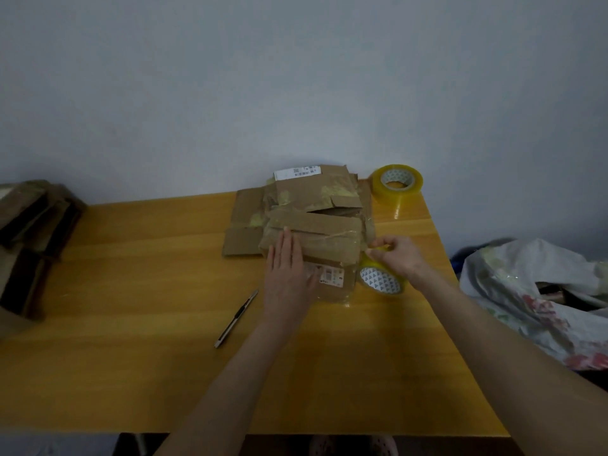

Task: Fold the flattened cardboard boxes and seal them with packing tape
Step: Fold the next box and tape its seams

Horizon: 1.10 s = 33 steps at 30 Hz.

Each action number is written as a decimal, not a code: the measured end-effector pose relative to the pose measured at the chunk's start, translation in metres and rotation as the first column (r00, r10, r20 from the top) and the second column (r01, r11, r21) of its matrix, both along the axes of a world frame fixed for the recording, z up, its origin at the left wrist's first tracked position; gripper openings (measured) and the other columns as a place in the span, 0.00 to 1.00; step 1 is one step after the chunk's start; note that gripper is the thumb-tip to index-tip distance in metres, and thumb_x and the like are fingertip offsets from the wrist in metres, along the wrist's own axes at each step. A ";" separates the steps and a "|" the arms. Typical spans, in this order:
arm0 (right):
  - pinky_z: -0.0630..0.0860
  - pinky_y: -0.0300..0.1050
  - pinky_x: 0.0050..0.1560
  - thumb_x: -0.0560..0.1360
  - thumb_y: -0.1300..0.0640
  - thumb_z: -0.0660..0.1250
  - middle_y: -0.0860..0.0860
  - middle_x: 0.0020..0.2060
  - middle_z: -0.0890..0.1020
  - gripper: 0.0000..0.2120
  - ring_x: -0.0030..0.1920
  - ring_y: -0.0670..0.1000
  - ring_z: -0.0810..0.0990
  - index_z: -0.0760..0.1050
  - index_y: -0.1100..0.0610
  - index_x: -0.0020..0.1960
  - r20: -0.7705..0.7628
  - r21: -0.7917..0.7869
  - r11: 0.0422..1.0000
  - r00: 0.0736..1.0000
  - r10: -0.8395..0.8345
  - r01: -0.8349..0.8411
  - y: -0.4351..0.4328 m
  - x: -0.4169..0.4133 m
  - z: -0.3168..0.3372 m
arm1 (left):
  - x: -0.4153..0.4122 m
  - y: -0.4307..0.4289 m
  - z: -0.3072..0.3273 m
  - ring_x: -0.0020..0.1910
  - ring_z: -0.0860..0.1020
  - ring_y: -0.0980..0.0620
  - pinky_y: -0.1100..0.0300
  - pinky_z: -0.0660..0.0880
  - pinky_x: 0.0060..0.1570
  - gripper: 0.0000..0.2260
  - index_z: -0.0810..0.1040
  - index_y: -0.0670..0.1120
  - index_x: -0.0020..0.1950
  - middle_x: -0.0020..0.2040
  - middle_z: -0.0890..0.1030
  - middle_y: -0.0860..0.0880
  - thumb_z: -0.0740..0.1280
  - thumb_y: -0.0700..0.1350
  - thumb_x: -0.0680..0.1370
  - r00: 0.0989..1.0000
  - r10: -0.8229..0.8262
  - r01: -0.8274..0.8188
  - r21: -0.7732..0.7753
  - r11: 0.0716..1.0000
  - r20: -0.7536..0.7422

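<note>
Far left, a stack of brown cardboard pieces (pixel 33 238) sits at the edge of the wooden table (pixel 131 357). A utility knife (pixel 236 319) lies on the table just left of the left forearm. The left hand (pixel 288 274) rests flat on the folded box (pixel 329 245), fingers straight and together. The box stands mid-table, with flattened boxes (pixel 312 192) behind it. The right hand (pixel 396 255), fingers curled, pinches the tape roll (pixel 381 279) against the box's right side. A second roll (pixel 397 181) stands at the back corner. A floral bag (pixel 533 291) lies off to the right.
</note>
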State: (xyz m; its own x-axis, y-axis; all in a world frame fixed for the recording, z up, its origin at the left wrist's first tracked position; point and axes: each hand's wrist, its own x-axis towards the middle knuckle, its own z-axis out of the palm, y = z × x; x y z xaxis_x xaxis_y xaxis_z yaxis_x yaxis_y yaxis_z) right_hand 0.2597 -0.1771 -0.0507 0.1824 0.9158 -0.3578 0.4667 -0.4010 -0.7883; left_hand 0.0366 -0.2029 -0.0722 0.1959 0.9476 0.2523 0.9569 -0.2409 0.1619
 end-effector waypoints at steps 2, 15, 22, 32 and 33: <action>0.74 0.50 0.59 0.75 0.52 0.71 0.53 0.59 0.78 0.13 0.58 0.53 0.76 0.78 0.53 0.58 0.005 0.005 1.000 1.000 0.006 -0.006 0.000 -0.002 0.001 | -0.026 -0.013 -0.009 0.73 0.64 0.44 0.51 0.66 0.67 0.31 0.59 0.38 0.75 0.76 0.60 0.40 0.65 0.48 0.77 0.994 0.062 -0.064 0.023 0.998 0.089; 0.74 0.48 0.52 0.75 0.52 0.71 0.51 0.52 0.75 0.15 0.53 0.52 0.75 0.76 0.54 0.60 0.015 -0.012 1.000 1.000 0.018 -0.018 -0.003 0.000 0.002 | -0.120 -0.034 -0.072 0.53 0.76 0.45 0.53 0.74 0.48 0.10 0.71 0.44 0.62 0.57 0.74 0.45 0.56 0.42 0.82 0.884 0.439 -0.464 -0.415 0.782 -0.162; 0.73 0.36 0.39 0.77 0.59 0.66 0.51 0.51 0.80 0.15 0.45 0.46 0.78 0.76 0.55 0.63 -0.093 -0.020 0.995 0.991 0.092 -0.094 0.000 0.013 -0.001 | -0.051 -0.058 -0.020 0.38 0.73 0.47 0.55 0.66 0.33 0.11 0.75 0.38 0.59 0.48 0.73 0.45 0.58 0.41 0.82 0.787 0.488 -0.455 -0.181 0.872 0.377; 0.72 0.44 0.55 0.74 0.54 0.72 0.56 0.65 0.76 0.19 0.67 0.54 0.72 0.75 0.55 0.64 -0.098 0.084 0.979 0.976 0.195 -0.187 -0.006 0.029 -0.009 | 0.099 -0.013 0.069 0.42 0.74 0.48 0.58 0.69 0.35 0.09 0.72 0.43 0.54 0.51 0.74 0.47 0.58 0.47 0.82 0.948 0.236 -0.234 -0.035 0.972 0.212; 0.72 0.45 0.55 0.74 0.54 0.72 0.56 0.64 0.77 0.20 0.66 0.54 0.73 0.75 0.56 0.64 -0.095 0.100 0.978 0.977 0.193 -0.184 -0.007 0.029 -0.010 | 0.104 -0.009 0.069 0.43 0.75 0.47 0.57 0.71 0.36 0.11 0.72 0.43 0.57 0.53 0.73 0.46 0.56 0.48 0.83 0.961 0.248 -0.243 -0.056 0.968 0.125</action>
